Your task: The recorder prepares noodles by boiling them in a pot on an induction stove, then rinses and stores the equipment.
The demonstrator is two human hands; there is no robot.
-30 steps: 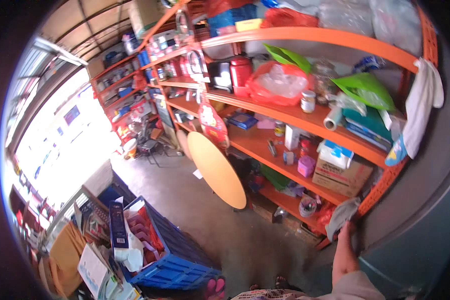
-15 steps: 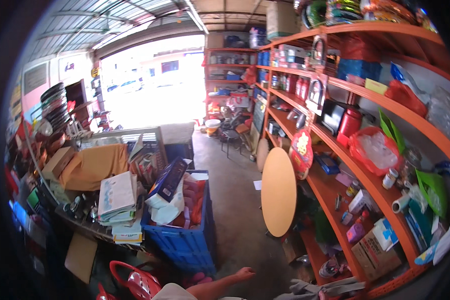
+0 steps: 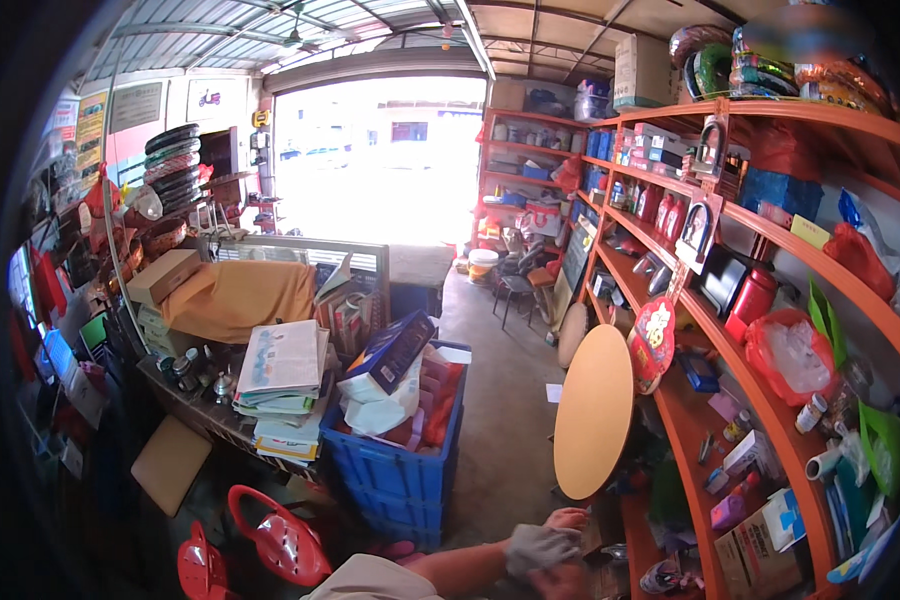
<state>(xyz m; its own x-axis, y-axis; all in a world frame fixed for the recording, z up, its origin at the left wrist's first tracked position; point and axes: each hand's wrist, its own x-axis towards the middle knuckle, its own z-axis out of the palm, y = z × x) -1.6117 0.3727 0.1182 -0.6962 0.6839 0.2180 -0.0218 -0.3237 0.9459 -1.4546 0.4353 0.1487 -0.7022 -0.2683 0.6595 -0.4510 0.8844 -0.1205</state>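
At the bottom centre, my left hand [image 3: 567, 519] reaches out with its fingertips showing beside a crumpled grey cloth [image 3: 533, 543], which covers part of that hand. My right hand [image 3: 558, 578], blurred by motion, is on the lower part of the cloth and grips it; its fingers are indistinct. An upright pale orange oval board [image 3: 592, 410] leans just beyond my hands, against the shelving.
Orange shelving [image 3: 815, 250] full of goods runs along the right. A blue crate [image 3: 390, 500] of bags and a desk piled with papers [image 3: 280, 360] stand left. Red plastic seats [image 3: 285, 550] are below. A concrete aisle [image 3: 490, 420] leads toward a bright doorway [image 3: 370, 170].
My view has swung up and left toward the doorway. The grey cloth has come leftward in my right hand onto my left hand, which has moved in front of me.
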